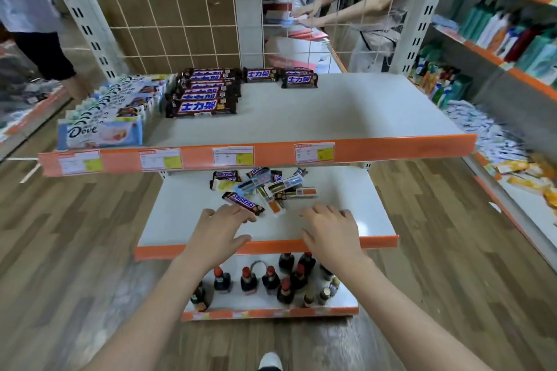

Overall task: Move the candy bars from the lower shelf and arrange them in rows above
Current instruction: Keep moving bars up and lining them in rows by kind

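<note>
**Both hands over the middle shelf, candy pile just beyond the fingers**

Head view. A white metal rack with orange edge strips, three tiers visible. On the middle shelf (346, 214), a loose heap of mixed candy bars (265, 187) lies toward the far side, partly under the lip of the tier above. One brown Snickers bar (244, 204) sits nearest, angled, at the near left of the heap.

Left hand (218, 232): palm down, fingers spread and relaxed, fingertips touching or just short of the Snickers bar's near end — cannot tell which. Nothing gripped.

Right hand (330, 229): palm down, fingers loosely bent, hovering over bare shelf to the right of the heap. Holds nothing.

Upper shelf (346, 117): row of pale blue Dove chocolate bars (104, 117) at far left; beside it a front-to-back row of brown Snickers bars with Chinese lettering (203, 93); a few more brown bars (283, 77) along the far edge, right of that row.

Bottom tier: dark glass bottles with red caps (271, 278), standing.

Behind the wire grid, another person's arms (340, 9) reach over a counter.
</note>
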A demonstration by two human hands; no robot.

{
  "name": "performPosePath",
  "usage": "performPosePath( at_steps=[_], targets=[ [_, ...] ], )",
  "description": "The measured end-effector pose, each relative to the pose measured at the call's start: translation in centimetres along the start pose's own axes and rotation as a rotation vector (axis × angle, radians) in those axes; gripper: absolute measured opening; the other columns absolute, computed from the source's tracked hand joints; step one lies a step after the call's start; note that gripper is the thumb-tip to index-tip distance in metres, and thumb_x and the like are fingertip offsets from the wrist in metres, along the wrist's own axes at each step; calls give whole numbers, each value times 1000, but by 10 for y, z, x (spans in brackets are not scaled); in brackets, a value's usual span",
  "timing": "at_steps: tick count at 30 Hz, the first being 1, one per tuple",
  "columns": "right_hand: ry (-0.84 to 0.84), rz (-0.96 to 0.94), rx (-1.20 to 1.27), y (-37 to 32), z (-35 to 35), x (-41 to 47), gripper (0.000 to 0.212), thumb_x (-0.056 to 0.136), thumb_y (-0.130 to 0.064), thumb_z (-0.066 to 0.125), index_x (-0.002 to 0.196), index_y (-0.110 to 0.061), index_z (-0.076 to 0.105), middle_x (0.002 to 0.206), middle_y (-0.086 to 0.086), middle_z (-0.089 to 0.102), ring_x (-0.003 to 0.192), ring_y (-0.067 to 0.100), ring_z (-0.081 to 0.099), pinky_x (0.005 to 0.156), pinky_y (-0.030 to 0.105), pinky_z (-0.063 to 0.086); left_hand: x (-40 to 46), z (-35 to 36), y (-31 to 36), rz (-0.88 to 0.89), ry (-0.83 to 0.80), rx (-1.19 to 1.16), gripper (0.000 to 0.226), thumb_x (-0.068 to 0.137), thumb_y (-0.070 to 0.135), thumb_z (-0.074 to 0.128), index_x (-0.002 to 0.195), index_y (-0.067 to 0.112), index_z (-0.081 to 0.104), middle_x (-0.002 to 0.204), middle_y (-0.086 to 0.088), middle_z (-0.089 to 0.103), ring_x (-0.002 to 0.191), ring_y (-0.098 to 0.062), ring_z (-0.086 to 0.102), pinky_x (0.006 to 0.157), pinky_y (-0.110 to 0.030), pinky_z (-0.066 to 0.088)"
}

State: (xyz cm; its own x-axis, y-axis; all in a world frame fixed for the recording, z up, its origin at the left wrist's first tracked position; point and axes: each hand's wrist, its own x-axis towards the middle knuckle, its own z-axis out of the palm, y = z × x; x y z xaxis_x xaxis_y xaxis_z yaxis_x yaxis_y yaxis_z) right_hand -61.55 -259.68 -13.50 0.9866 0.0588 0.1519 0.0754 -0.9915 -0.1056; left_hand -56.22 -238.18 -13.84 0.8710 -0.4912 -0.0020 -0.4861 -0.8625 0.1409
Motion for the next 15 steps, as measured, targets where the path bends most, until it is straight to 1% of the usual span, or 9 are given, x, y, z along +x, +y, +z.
performPosePath(
  at_steps=[2,4,6,10,11,12,13,14,15],
  targets=[
    [4,14,10,4,18,12,41,86,-26,58,126,-19,57,112,6,63,103,30,59,82,40,43,14,13,-8,-2,-31,6,35,90,41,52,125,36,47,122,15,51,119,-8,43,93,-31,31],
    [-37,21,0,7,39,24,44,91,-31,51,135,-23,46,125,3,55,115,27,51,89,39,39,27,30,-17,-5,-54,16,36,91,42,51,126,37,46,123,16,50,120,-7,42,94,-31,31],
    [-93,31,-36,11,63,38,45,94,-35,45,138,-25,39,131,1,49,121,25,45,92,38,37,39,51,-26,1,-46,26,36,90,43,51,126,37,46,124,16,50,120,-7,43,93,-30,31],
    [-120,43,-72,17,116,61,44,94,-35,46,136,-22,41,128,3,50,116,26,48,89,37,40,62,96,-46,10,-51,19,36,90,43,53,125,36,48,125,15,52,119,-7,44,90,-29,32],
    [-147,40,-76,18,130,66,44,93,-35,49,134,-21,43,126,4,52,113,27,50,88,37,40,67,106,-51,7,-65,24,37,90,43,52,126,37,47,125,16,51,120,-6,44,90,-28,31],
    [-153,35,-88,18,141,72,44,88,-36,57,128,-20,50,119,4,56,106,26,55,83,38,42,72,117,-55,-1,-75,30,38,90,43,52,127,37,46,127,17,50,121,-6,43,91,-28,31],
    [-131,30,-95,19,153,79,43,77,-38,70,115,-19,60,104,4,62,91,25,61,73,37,46,77,126,-60,-11,-79,42,39,90,43,52,128,37,45,129,17,49,123,-6,42,93,-28,30],
    [-116,22,-116,21,164,86,44,60,-38,83,96,-19,68,85,2,64,72,23,63,61,34,47,81,135,-64,-26,-79,63,41,91,43,52,130,37,44,132,16,47,125,-7,40,96,-29,28],
    [-90,40,-118,23,173,94,44,47,-36,89,83,-19,70,73,0,63,60,21,61,52,30,46,86,143,-67,-47,-79,91,44,91,42,51,133,36,41,136,15,44,128,-8,37,99,-31,26]
  ],
)
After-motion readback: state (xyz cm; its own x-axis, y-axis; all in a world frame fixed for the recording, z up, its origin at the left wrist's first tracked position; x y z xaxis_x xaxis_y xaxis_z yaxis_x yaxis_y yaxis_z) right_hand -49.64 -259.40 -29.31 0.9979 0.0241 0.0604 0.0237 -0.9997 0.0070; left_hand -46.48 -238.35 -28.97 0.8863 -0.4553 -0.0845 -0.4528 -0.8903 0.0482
